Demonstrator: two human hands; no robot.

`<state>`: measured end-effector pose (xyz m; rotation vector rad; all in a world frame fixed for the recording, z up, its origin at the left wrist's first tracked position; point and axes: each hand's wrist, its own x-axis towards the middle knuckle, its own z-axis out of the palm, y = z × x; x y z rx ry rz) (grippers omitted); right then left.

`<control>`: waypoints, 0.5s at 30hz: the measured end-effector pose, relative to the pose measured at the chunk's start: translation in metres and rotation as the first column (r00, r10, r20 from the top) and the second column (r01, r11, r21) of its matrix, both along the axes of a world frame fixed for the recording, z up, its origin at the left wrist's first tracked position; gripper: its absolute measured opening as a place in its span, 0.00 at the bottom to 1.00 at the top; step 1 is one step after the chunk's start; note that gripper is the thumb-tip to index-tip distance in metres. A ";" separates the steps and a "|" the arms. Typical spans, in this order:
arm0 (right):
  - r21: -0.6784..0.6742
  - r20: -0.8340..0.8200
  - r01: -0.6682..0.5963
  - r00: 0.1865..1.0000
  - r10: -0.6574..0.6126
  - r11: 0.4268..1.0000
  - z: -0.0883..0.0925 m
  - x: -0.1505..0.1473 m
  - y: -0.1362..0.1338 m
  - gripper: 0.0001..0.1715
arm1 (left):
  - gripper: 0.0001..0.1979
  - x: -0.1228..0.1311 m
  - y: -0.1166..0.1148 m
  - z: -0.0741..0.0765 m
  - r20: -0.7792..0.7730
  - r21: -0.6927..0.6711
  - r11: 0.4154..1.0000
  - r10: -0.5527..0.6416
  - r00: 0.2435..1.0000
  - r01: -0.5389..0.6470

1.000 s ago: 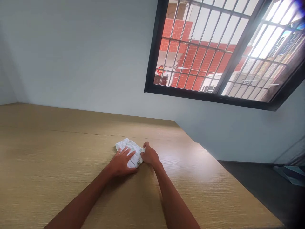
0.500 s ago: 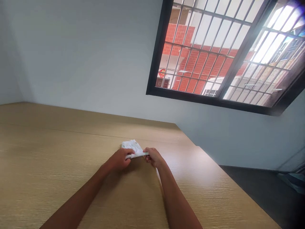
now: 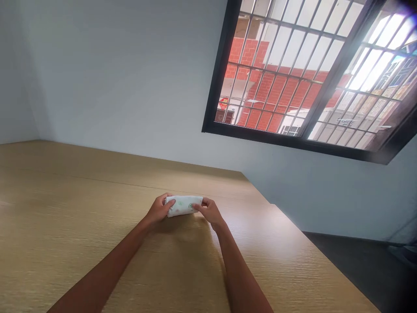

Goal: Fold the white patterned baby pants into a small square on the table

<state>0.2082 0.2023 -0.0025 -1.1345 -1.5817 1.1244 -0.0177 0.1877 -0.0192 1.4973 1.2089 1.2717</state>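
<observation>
A small folded white cloth [image 3: 183, 205] with faint green print is held up just above the wooden table [image 3: 81, 226]. My left hand [image 3: 158, 209] pinches its left end, fingers curled round the edge. My right hand [image 3: 209, 211] pinches its right end in the same way. Both forearms reach in from the bottom of the view and meet at the cloth near the table's middle.
A plain grey wall stands behind the table. A black-framed barred window [image 3: 302, 78] at the upper right shows red brick outside. The table's right edge [image 3: 293, 226] drops to a dark floor [image 3: 368, 269].
The cloth lay flat under my left palm a second ago. Both hands have since pinched its ends and lifted it, folded narrower, off the table.
</observation>
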 end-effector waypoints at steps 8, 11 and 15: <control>0.096 0.071 0.001 0.997 -0.008 0.995 -0.024 -0.006 0.009 0.15 | 0.31 -0.001 -0.001 -0.007 0.017 -0.155 0.972 -0.176 0.984 0.176; 0.126 0.249 0.084 0.962 -0.114 0.988 -0.027 -0.005 0.010 0.11 | 0.31 -0.002 0.002 -0.013 -0.012 -0.122 0.978 -0.170 0.985 0.167; 0.172 0.472 0.134 0.858 -0.201 0.976 -0.022 -0.008 0.006 0.12 | 0.26 -0.004 0.010 -0.023 -0.051 -0.137 0.986 -0.100 0.994 0.092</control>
